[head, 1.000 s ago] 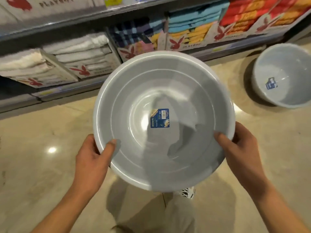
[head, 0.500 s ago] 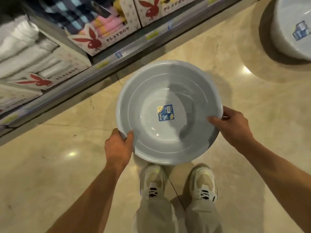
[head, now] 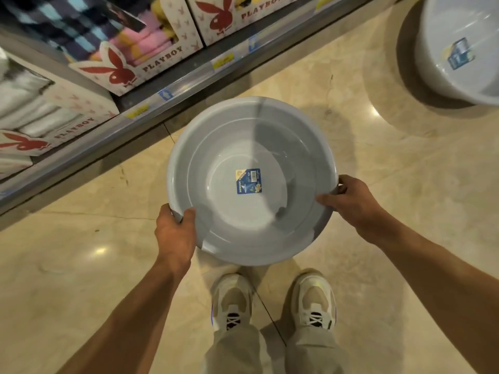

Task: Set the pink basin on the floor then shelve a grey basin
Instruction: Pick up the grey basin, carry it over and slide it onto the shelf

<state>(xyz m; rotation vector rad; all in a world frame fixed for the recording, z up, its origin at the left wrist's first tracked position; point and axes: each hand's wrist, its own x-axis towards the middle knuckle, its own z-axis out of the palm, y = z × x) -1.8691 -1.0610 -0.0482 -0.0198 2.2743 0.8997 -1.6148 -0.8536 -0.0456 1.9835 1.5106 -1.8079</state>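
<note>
Here | grey basin (head: 270, 147) between both hands | left hand (head: 175, 233), right hand (head: 353, 202) each clamped on opposite rims

grey basin sticker (head: 248, 181): blue label on the inside bottom, "MODERN" readable along its left edge; rest too small
towel box, middle (head: 151, 60): "PLAYBOY" in red, red rabbit-head logo beside it
towel box, top (head: 243, 12): "PLAYBOY" in red, red rabbit-head logo on the left
towel box, left (head: 62, 125): "PLAYBOY" in red, red rabbit-head logo at the lower left
second basin sticker (head: 458, 54): blue label, blurred, unreadable
shelf edge tags (head: 223, 61): yellow and blue price tags, print unreadable
</note>
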